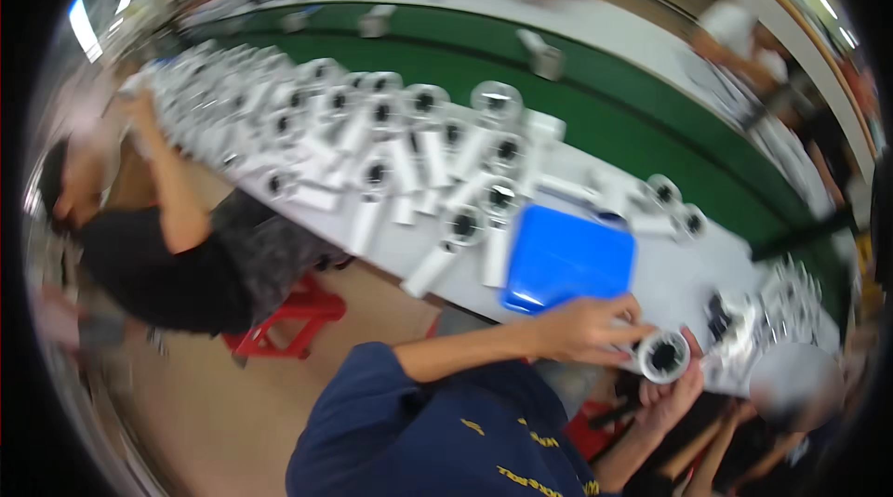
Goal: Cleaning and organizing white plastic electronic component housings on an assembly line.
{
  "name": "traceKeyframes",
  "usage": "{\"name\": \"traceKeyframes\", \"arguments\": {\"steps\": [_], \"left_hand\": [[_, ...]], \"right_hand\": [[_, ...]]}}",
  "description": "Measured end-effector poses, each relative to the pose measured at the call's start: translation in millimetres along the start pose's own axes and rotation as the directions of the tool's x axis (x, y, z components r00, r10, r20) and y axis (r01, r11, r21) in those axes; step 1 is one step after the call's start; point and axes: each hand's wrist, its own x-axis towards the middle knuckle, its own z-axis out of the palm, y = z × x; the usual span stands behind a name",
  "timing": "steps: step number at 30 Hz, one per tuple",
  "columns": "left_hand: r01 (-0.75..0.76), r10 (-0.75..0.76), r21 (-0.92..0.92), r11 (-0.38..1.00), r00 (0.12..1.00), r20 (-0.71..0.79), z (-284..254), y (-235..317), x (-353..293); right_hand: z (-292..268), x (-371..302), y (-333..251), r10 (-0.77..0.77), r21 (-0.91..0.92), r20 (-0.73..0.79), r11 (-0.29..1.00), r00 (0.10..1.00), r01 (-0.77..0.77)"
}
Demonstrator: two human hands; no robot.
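Both my hands hold a small white round part with a black centre [662, 356] just off the near edge of the white worktable [670, 278]. My left hand [586, 330] grips it from above, with the fingers on its rim. My right hand [674, 393] cups it from below. A blue flat tray [567, 260] lies on the table right beside my left hand. My navy sleeve [372, 404] fills the lower middle of the view.
Several white handled parts with round black-centred heads [446, 172] lie in rows across the table. A green conveyor belt [605, 116] runs behind it. A co-worker in a black shirt [167, 265] sits at the left by a red stool [298, 316]. More people work at the back and at the right.
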Motion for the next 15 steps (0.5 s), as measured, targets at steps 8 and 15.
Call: {"name": "traceKeyframes", "arguments": {"steps": [8, 15], "left_hand": [[0.337, -0.345, -0.177, 0.925, 0.939, -0.013, 4, 7, -45], [0.378, -0.46, -0.286, 0.88, 0.826, -0.325, -94, 40, -89]], "right_hand": [[7, 43, 37, 0.165, -0.249, -0.206, 0.945, 0.965, -0.214], [-47, 88, 77, 0.275, 0.053, 0.027, 0.96, 0.961, -0.276]]}}
